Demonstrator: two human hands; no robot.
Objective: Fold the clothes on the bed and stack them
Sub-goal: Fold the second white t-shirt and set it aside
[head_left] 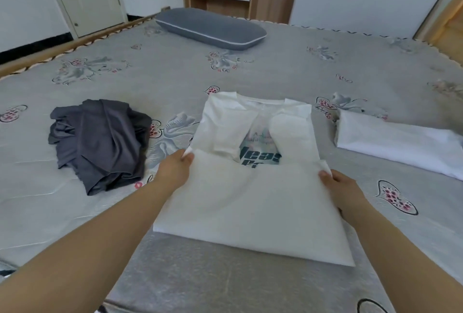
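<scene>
White T-shirt [250,200], mid-bed [175,74] — thin, limp, light cotton; you pinch the folded hem's two corners, left hand [175,170] and right hand [343,190] closed on cloth — hold near the corners or it sags

White tee [250,195] half-folded, centre; grey clothes [100,142] crumpled left — folded white garment [400,145] right.

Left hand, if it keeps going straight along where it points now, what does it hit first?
The left hand pinches the hem corner of the white T-shirt and points up and right. Straight on, it would probably first meet the shirt's own folded-in sleeve panel. How high the hand sits above it is unclear.
</scene>
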